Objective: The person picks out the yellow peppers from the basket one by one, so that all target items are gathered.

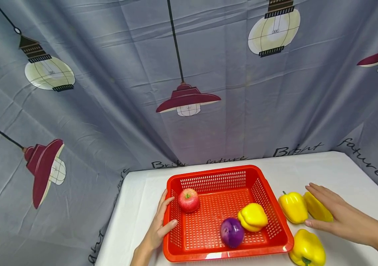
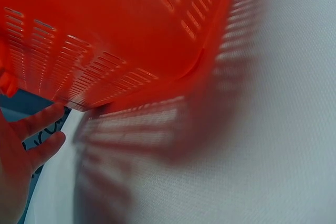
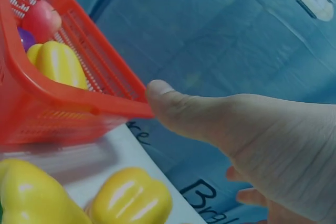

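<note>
A red plastic basket point(image 1: 215, 255) holds a red apple point(image 1: 189, 200), a round glossy purple piece point(image 1: 232, 232) like an onion, and a yellow bell pepper point(image 1: 252, 217). My left hand point(image 1: 155, 227) rests against the basket's left side, fingers extended and thumb at the rim. The left wrist view shows those fingers spread beside the slotted wall. To the right of the basket, my right hand point(image 1: 336, 214) hovers with straight fingers and holds nothing. Below it lies a yellow piece point(image 1: 316, 207), partly hidden, next to a yellow bell pepper point(image 1: 293, 207). Another yellow pepper point(image 1: 307, 248) lies nearer the front.
The basket stands on a white-covered table point(image 1: 135, 192). Behind and around the table hangs a grey-blue curtain point(image 1: 109, 129) printed with lamps and lettering. The peppers outside lie close to the basket's right wall.
</note>
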